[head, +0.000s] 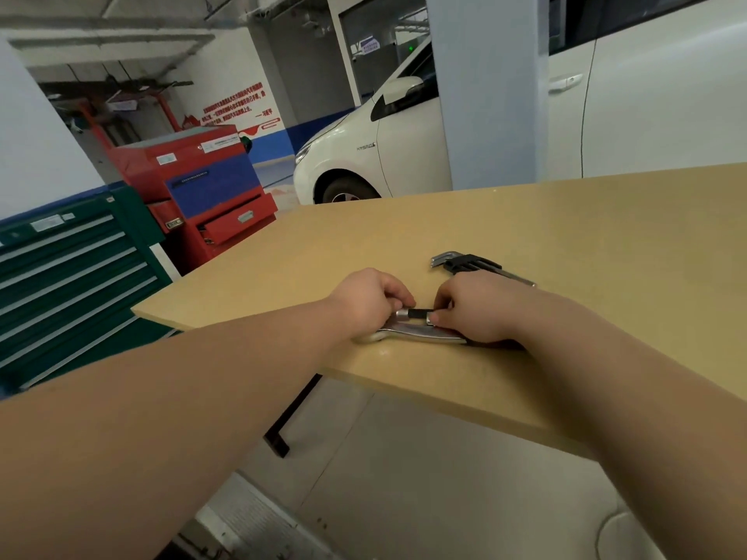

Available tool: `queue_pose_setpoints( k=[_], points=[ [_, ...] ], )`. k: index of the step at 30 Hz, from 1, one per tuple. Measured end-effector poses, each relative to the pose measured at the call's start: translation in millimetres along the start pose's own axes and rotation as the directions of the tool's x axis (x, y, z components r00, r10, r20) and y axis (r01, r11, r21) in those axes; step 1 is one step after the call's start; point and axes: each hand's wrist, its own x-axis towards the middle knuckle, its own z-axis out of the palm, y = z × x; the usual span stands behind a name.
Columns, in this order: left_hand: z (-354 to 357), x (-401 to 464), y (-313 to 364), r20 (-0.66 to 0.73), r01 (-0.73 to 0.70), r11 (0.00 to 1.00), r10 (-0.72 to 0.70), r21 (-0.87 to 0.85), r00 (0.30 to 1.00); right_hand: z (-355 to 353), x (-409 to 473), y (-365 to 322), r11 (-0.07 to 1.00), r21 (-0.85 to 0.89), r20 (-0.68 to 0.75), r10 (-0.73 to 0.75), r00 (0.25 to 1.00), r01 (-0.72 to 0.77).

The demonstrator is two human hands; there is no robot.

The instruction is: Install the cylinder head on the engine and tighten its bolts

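Garage workshop, seen from head height: tan wooden table in front, green tool chest and red tool cabinet off to the left, white car behind. Near the table's front edge, left hand and right hand close together, each pinching one end of a small black-and-silver bit, both grips clamped on it. Just beneath, touching the table, a shiny metal wrench handle. Just beyond the right hand, a set of hex keys in a black holder. No engine, cylinder head or bolts anywhere in view. Likely step: assembling the tightening tool, well before any bolt work. Next move probably calls for seating the bit squarely on the wrench, then carrying it to the engine.
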Motion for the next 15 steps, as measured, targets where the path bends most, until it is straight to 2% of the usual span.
queue_pose_setpoints(
  k=[3, 7, 10, 11, 13, 15],
  points=[
    [8, 1, -3, -0.046, -0.021, 1.000, 0.021, 0.012, 0.999, 0, -1, 0, 1.000, 0.009, -0.011, -0.003, 1.000, 0.003],
    [11, -8, -7, -0.005, -0.111, 0.974, 0.114, 0.199, 0.993, 3, -2, -2, 0.999, 0.032, -0.031, 0.005, 1.000, -0.004],
    [1, -21, 2, 0.045, -0.139, 0.906, 0.132, 0.399, 0.990, 4, -5, 1, 0.998, 0.063, -0.039, 0.016, 0.999, -0.014],
    [-6, -28, 8, 0.040, -0.145, 0.898, 0.141, 0.415, 0.989, 4, -7, 2, 0.998, 0.068, -0.049, 0.022, 0.999, -0.018],
    [-20, -48, 13, -0.024, -0.171, 0.913, 0.193, 0.371, 0.981, 6, -8, 2, 0.999, 0.051, -0.085, 0.021, 0.996, -0.016],
    [-34, -84, 11, -0.069, -0.213, 0.946, 0.236, 0.244, 0.969, 9, -12, -1, 1.000, -0.013, -0.112, 0.012, 0.994, -0.014]
  ],
)
